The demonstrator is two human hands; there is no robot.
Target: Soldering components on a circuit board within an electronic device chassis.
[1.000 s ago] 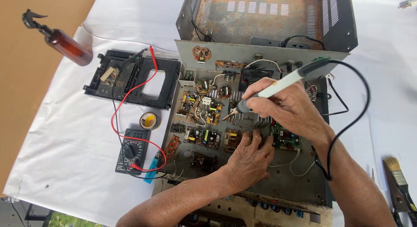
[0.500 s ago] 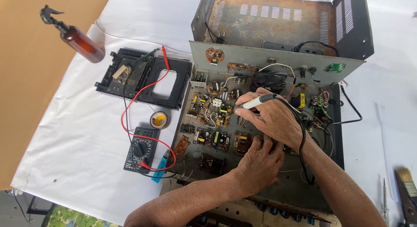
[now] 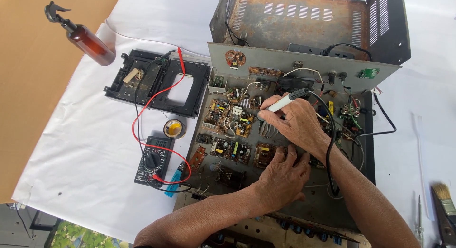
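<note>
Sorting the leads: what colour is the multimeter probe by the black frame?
Red probe, head view.

I'm at a makeshift electronics repair bench, a surface (image 3: 71,181) draped in white sheeting. An opened metal chassis (image 3: 304,34) lies in front of me with its circuit boards (image 3: 228,119) bared. Around it sit a multimeter (image 3: 153,160) with red and black leads, a roll of solder (image 3: 174,128), a dismantled black plastic frame (image 3: 156,84), an amber spray bottle (image 3: 88,39) and a paintbrush (image 3: 444,205).
</note>
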